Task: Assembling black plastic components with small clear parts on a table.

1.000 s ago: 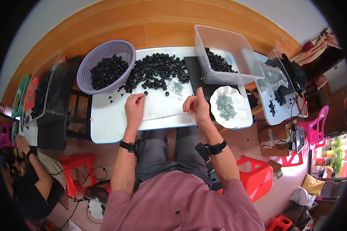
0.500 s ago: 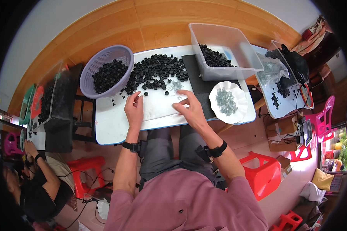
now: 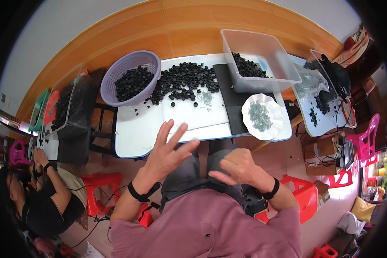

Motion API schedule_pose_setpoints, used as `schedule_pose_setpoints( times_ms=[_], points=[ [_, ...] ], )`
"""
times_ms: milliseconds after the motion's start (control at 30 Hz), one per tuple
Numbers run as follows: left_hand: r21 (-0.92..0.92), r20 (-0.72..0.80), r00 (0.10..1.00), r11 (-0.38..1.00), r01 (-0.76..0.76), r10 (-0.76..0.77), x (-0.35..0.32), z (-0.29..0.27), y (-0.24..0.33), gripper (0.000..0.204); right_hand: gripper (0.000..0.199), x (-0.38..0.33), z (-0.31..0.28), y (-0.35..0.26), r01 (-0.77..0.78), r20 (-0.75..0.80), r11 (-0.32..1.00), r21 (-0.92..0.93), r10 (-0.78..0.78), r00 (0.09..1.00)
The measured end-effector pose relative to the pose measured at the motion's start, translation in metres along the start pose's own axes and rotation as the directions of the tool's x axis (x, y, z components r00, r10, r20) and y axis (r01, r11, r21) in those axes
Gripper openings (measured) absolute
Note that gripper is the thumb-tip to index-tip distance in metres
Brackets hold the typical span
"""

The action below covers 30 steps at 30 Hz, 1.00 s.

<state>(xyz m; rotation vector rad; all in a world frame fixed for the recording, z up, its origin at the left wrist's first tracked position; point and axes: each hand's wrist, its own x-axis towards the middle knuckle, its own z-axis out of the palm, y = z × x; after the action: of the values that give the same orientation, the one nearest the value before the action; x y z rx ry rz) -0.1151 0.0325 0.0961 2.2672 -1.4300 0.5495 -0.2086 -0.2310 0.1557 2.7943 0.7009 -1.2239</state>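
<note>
Both hands have left the work surface point(image 3: 133, 139) since half a second ago, when they were over its front half. The left hand point(image 3: 162, 155) is now raised at the near edge, fingers spread, with nothing seen in its grasp. The right hand point(image 3: 240, 167) is beyond that edge, over the lap, its fingers curled and thumb apart; whether it holds anything cannot be told. In effect, no visible part is being handled. The black caps point(image 3: 187, 77) remain heaped along the far edge, two loose ones lying forward, with clear slivers point(image 3: 205, 99) just beside the heap. A purple basket point(image 3: 109, 84) of black parts stands at the far left corner, a clear bin point(image 3: 266, 87) toward the far right, and a scalloped plate point(image 3: 277, 118) of slivers at the near right corner.
</note>
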Motion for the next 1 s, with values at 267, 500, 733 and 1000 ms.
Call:
schedule_pose_setpoints(
  times_ms=[267,500,733,1000],
  points=[
    [-0.208,0.304,0.926,0.964,-0.164,0.223,0.035,-0.045,0.064,0.089,0.063,-0.009,0.036,-0.022,0.262,-0.681,0.887,-0.38,-0.46,0.57],
    [0.042,0.442,0.879,0.975,-0.217,0.177,0.06,-0.07,0.101,0.082,0.073,-0.035,0.028,-0.05,0.073,-0.621,0.886,-0.458,-0.378,0.686],
    [0.25,0.433,0.834,0.844,-0.475,0.341,0.047,-0.09,0.085,0.1,0.083,-0.065,0.005,-0.039,0.181,-0.642,0.904,-0.387,-0.405,0.651],
    [0.103,0.291,0.939,0.97,-0.221,0.183,0.023,-0.102,0.052,0.087,0.077,-0.075,0.027,0.0,0.255,-0.803,0.917,-0.308,-0.394,0.447]
  ],
)
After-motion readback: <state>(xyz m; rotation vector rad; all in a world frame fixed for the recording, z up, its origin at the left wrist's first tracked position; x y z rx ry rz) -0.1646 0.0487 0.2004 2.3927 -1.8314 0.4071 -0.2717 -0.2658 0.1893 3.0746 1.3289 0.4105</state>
